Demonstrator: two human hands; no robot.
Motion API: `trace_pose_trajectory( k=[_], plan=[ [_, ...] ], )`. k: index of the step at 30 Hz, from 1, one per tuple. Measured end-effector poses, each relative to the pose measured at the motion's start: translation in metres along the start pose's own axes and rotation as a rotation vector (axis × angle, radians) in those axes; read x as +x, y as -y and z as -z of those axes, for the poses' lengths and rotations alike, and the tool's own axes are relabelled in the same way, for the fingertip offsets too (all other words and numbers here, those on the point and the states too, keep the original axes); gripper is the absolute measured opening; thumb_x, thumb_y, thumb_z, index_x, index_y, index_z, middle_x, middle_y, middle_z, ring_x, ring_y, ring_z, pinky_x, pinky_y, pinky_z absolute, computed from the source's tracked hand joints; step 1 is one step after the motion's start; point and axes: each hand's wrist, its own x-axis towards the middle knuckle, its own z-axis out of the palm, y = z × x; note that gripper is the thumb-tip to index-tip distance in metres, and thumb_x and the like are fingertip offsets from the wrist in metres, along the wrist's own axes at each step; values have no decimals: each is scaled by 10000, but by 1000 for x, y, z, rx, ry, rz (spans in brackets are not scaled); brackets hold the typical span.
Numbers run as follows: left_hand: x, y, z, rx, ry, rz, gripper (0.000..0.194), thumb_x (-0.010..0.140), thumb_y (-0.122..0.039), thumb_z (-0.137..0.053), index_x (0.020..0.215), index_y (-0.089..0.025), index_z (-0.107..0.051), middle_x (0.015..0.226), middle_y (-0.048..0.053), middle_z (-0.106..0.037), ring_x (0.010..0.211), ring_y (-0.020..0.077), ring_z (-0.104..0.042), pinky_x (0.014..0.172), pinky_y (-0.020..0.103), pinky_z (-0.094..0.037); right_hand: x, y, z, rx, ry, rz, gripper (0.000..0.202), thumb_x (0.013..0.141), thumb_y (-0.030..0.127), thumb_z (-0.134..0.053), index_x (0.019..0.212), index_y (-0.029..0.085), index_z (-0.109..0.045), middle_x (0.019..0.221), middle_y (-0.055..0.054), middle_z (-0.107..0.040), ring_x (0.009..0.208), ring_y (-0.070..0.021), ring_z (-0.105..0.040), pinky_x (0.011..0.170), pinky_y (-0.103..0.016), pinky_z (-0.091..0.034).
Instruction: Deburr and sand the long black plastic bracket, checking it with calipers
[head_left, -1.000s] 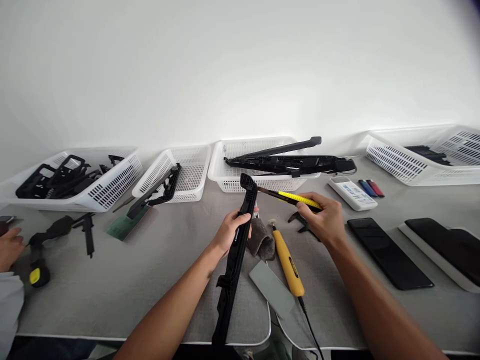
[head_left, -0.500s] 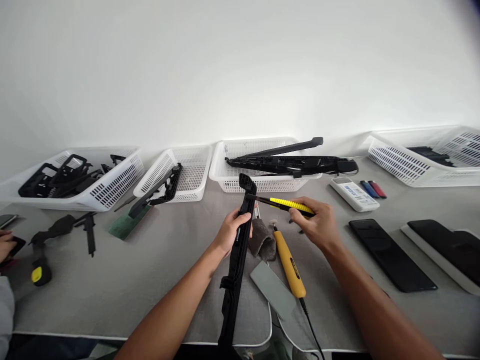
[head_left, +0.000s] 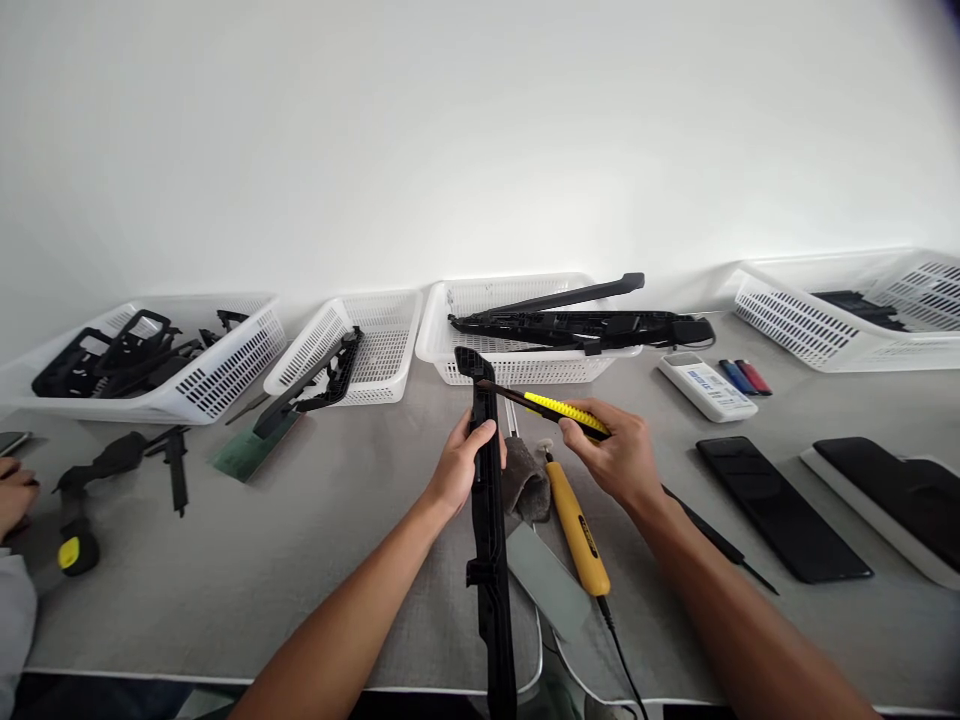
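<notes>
Over the near half of the gray surface (head_left: 187, 580), left hand (head_left: 456, 468) is clamped around a long black strip (head_left: 491, 570), thumb across its front, gripping above mid-length. Strip runs nearly upright in view: bent top end short of the middle basket (head_left: 540, 372), bottom end past the surface's near edge and out of frame.

Right hand (head_left: 621, 452) is closed on a yellow-and-black knife (head_left: 568, 410). Blade points left, tip at the strip just below the bend; looks like contact, cut depth can't be told.

Near the hands: brown rolled cloth (head_left: 527, 485) just right of the strip, yellow corded tool (head_left: 577, 530) beside it, gray flat block (head_left: 551, 582) below. Thin dark tool (head_left: 705, 522) partly hidden by the right forearm.

Right side: black phone (head_left: 784, 510), white device with a label (head_left: 706, 388), blue lighter (head_left: 738, 376) and red lighter (head_left: 754, 377) side by side, white basket (head_left: 795, 318) with dark parts.

Middle basket carries more long black parts (head_left: 577, 328), sticking out past its right side. Small basket (head_left: 390, 385) left of it has a black part (head_left: 300, 390) leaning out over the front rim, above a green sheet (head_left: 251, 452). Left basket (head_left: 232, 378) holds a pile of black parts.

Far left: another person's hand (head_left: 13, 495) and light sleeve (head_left: 15, 610) at frame edge.
</notes>
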Motion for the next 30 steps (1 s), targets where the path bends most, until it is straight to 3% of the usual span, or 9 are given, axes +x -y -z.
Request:
trace_pose_trajectory(
  k=[9,14,17,22,26,30],
  plan=[
    [-1,0,-1,-4,-4,-4,335,891,-509,-735,915,-215,-578,633,-37,-616,499,109,-484,522,249,-416,1,-1,1,-3,-12,-29,248,921,357,-647,958,174,-810,758,-42,-775,630,-194,-683,600,-281,-516],
    [-2,-3,-1,-23,69,19,311,880,-456,-748,994,-228,-570,620,-50,-613,498,110,-496,509,229,-408,5,-9,8,7,-33,-128,273,909,389,-645,941,169,-804,662,-28,-723,561,-185,-619,545,-288,-463],
    [-2,-4,1,-6,114,9,365,862,-510,-738,1038,-231,-583,653,-28,-665,481,125,-525,477,235,-422,5,-11,12,30,-8,-141,246,881,374,-646,890,174,-789,641,-24,-708,553,-180,-601,541,-287,-450],
    [5,-7,11,-45,54,158,574,806,-759,-659,773,-188,-612,619,17,-627,464,136,-545,441,267,-473,5,-9,13,87,81,-126,220,847,342,-641,863,176,-783,626,-15,-686,524,-166,-574,505,-277,-413],
    [6,-9,16,-17,43,236,543,796,-697,-739,675,-195,-575,546,-3,-560,427,125,-510,409,255,-409,5,-10,15,86,73,-120,213,845,340,-649,863,175,-783,644,-21,-703,538,-169,-593,509,-276,-432],
    [5,-9,14,-5,31,196,475,810,-638,-766,784,-179,-647,544,-29,-542,424,117,-497,426,252,-367,7,-11,20,69,37,-132,210,856,347,-653,864,178,-778,619,-12,-692,501,-159,-573,490,-274,-445]
  ],
)
